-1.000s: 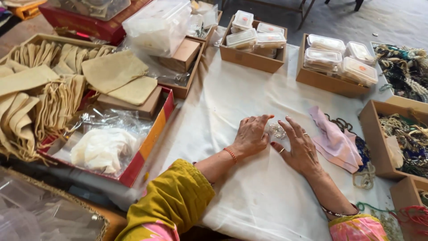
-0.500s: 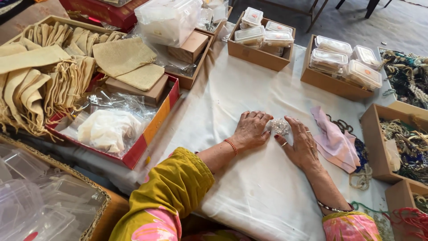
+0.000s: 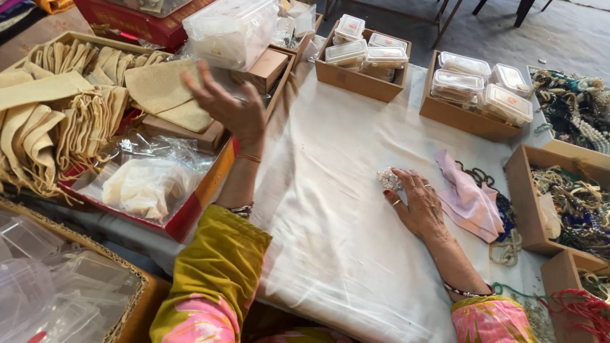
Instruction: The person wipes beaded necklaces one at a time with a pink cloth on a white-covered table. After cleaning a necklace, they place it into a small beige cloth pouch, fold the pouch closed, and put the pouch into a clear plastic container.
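Head view, right hand (image 3: 419, 206) on sparkly trinket (image 3: 389, 178) (flat)

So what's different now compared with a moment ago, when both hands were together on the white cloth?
The left hand has let go of the small sparkly piece and lifted away to the left, now raised with fingers spread over the cardboard boxes by the red tray. The right hand stays flat on the white cloth, fingertips still at the piece.
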